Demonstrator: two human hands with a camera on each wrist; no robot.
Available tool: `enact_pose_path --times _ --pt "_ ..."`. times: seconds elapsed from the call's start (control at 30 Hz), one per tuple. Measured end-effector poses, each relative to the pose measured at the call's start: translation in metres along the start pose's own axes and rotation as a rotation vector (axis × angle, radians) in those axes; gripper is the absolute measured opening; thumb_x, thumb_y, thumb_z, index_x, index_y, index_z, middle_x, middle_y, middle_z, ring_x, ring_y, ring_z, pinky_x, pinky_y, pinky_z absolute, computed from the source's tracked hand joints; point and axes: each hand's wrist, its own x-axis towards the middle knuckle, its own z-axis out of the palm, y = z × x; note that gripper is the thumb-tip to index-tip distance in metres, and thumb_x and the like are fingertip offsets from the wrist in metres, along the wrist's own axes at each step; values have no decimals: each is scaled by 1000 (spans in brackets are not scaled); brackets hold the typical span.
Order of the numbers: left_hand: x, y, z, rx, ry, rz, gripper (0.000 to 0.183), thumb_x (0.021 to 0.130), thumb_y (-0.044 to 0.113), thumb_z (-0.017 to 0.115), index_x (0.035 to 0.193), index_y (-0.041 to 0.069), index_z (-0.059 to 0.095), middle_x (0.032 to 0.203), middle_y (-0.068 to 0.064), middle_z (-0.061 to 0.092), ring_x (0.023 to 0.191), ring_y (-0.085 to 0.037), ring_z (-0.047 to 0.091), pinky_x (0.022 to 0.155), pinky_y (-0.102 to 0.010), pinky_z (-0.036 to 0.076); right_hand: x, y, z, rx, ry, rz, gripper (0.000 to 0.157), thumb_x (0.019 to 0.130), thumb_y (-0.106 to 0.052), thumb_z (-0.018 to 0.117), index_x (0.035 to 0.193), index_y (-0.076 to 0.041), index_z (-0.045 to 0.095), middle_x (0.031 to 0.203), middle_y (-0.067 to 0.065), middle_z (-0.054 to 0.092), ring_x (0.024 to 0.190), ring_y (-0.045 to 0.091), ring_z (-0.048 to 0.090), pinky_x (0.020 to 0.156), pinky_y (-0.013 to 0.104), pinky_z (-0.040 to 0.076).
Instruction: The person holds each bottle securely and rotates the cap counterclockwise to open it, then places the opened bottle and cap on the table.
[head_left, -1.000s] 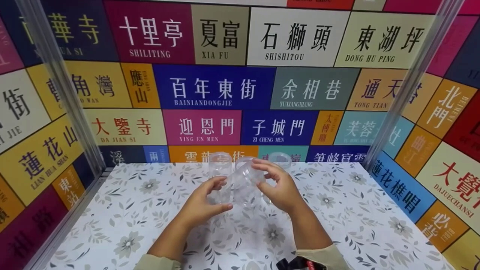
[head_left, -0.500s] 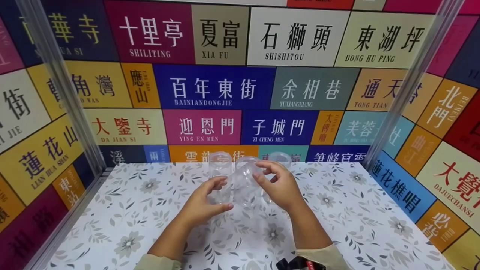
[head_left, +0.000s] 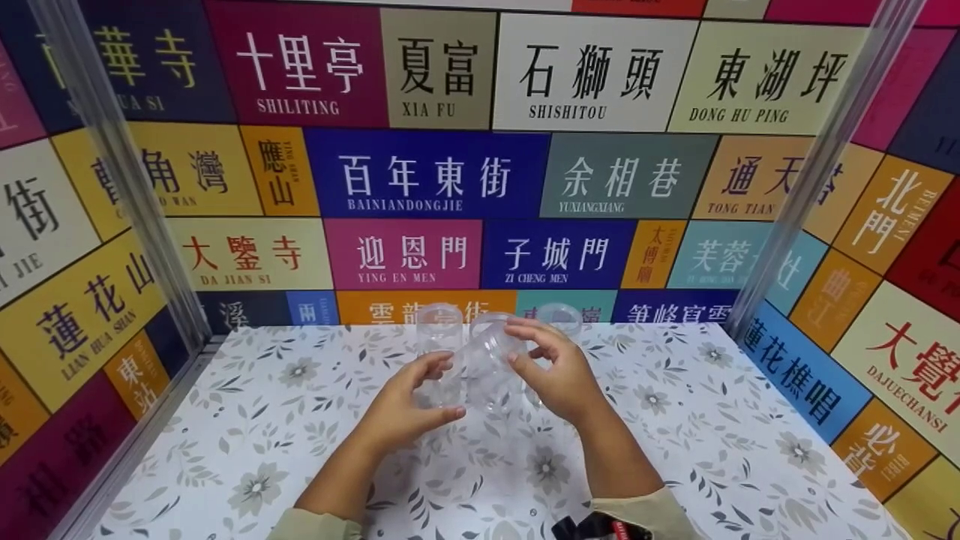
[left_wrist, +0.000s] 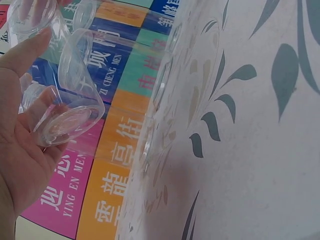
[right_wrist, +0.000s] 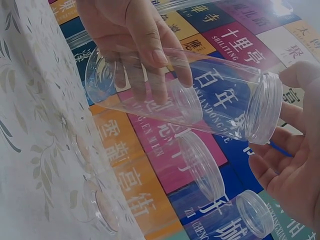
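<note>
A clear plastic jar [head_left: 491,367] is tilted above the table, its lidded end up and to the right. My left hand [head_left: 409,401] grips the jar's lower body, thumb on one side and fingers on the other, as the left wrist view shows with the jar's round base [left_wrist: 70,124]. At the upper end my right hand [head_left: 559,371] holds the clear lid [right_wrist: 265,107] between thumb and fingers. In the right wrist view the left hand's fingers [right_wrist: 155,57] show through the jar wall.
Behind the held jar stand three similar clear jars, one at left [head_left: 439,319], one at right [head_left: 560,315] and one in the middle [head_left: 487,322], partly hidden. They stand on a flower-patterned tabletop [head_left: 300,442], near the sign-covered back wall [head_left: 427,176].
The right hand's fingers and thumb shift back and forth around the lid. The left hand and the tilted jar stay nearly where they were.
</note>
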Motion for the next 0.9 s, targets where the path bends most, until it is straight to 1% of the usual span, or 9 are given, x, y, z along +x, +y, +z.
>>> enact_pose_path --times 0.1,0.2,0.3,0.37,0.43,0.53,0.63,0.73,0.9 --pt "0 0 0 1 0 0 83 79 51 93 151 43 53 153 7 64 149 -31 54 124 -69 39 0 0 0 7 -9 -14 37 100 -20 71 137 -24 74 154 -6 63 147 20 53 109 40 56" --pt "0 0 -1 1 -2 2 84 80 52 93 152 41 53 153 6 63 149 -32 54 124 -69 39 0 0 0 13 -15 -17 39 100 -15 69 138 -23 73 154 -8 63 149 20 52 112 45 55" --pt "0 -1 -1 -4 -5 4 84 80 52 92 153 40 53 153 6 63 148 -32 54 124 -70 39 -1 -1 0 18 -20 -18 40 100 -12 66 139 -20 73 155 -10 62 150 19 51 115 50 53" --pt "0 -1 -1 -6 -5 7 84 80 52 92 153 40 53 153 6 63 148 -31 54 124 -70 38 -1 -1 0 27 -22 -31 42 99 -10 65 140 -16 72 155 -8 61 151 21 50 116 55 52" --pt "0 -1 -1 -9 -3 13 84 80 51 93 153 40 53 153 7 63 148 -30 54 124 -70 37 -1 0 0 29 -22 -50 43 98 -10 65 140 -14 71 157 -6 61 152 23 49 116 57 51" --pt "-1 0 -1 -13 0 19 84 80 49 93 153 41 53 153 7 63 148 -29 54 125 -70 36 -1 0 0 21 -13 -71 41 99 -14 66 140 -17 71 158 -3 60 153 25 48 116 59 50" --pt "-1 0 -1 -13 -1 12 83 80 49 93 153 41 53 153 7 63 149 -30 53 124 -72 36 0 1 0 -15 13 -60 38 101 -24 70 139 -22 72 155 -5 61 148 23 53 112 53 54" --pt "-1 1 0 -14 -3 0 83 80 48 93 152 42 53 154 8 62 149 -31 53 124 -74 35 1 2 0 -55 42 -29 40 101 -34 73 139 -22 72 152 -5 63 134 21 60 102 45 57" --pt "-1 1 1 -8 -7 -20 83 80 50 93 152 42 53 154 8 62 150 -31 52 124 -74 35 1 1 1 -108 63 42 42 98 -42 76 137 -26 73 147 -3 65 112 16 62 87 32 55"
